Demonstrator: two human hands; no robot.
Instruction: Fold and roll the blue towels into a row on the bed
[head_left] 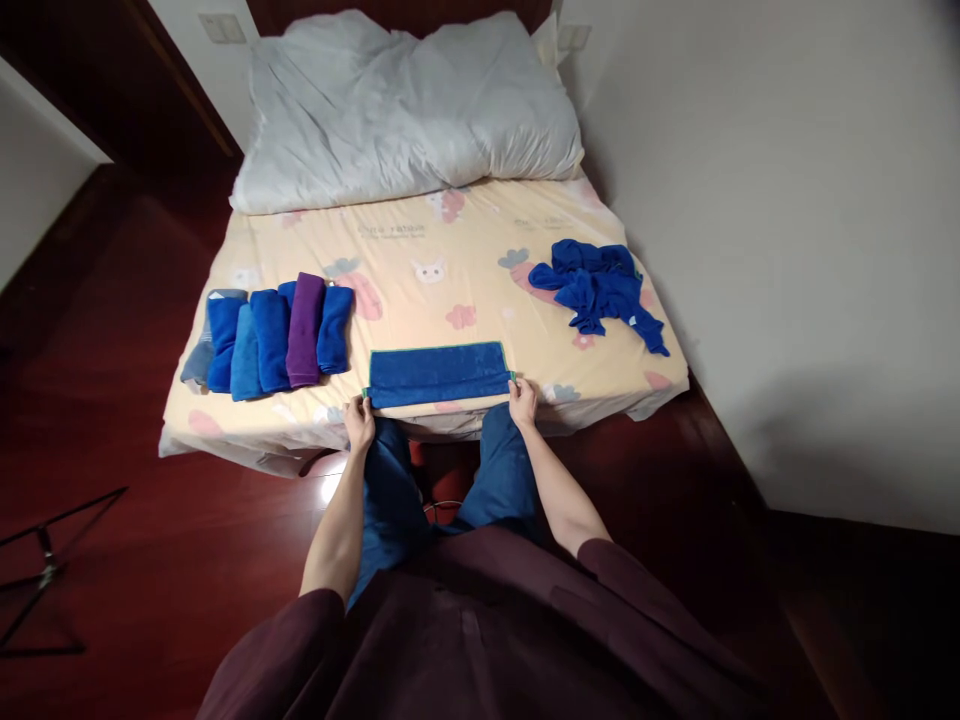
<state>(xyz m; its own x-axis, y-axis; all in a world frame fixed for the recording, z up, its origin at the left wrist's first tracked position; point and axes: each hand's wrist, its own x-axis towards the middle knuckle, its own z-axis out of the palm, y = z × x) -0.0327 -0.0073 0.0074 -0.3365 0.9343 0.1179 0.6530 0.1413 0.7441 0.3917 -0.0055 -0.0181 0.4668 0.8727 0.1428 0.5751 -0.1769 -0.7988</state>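
A bed point(409, 310) with a printed sheet occupies the centre of the frame, bounded by dark red floor point(187, 560) at left and a pale wall point(787, 250) at right; a bulky grey-white quilt point(412, 110) covers its head end at the top. At lower centre, along the near edge of the mattress, lies a blue cloth point(439, 368) with green trim. Its long axis runs left to right, roughly parallel to that edge, and a narrow doubled band lies along its near side. The left hand point(360, 420) and right hand point(523, 400) are closed in pinches on the two near corners, one at each end, so the cloth spans the interval between them and its body extends upward in the frame; neither hand is appreciably nearer. Below, the bed edge and the wearer's knees point(499, 440) border the cloth closely. Above it, sheet extends to the quilt. A row of rolled cloths point(270, 340) stands just beside at left; a crumpled blue heap point(596, 285) lies farther off, at upper right.
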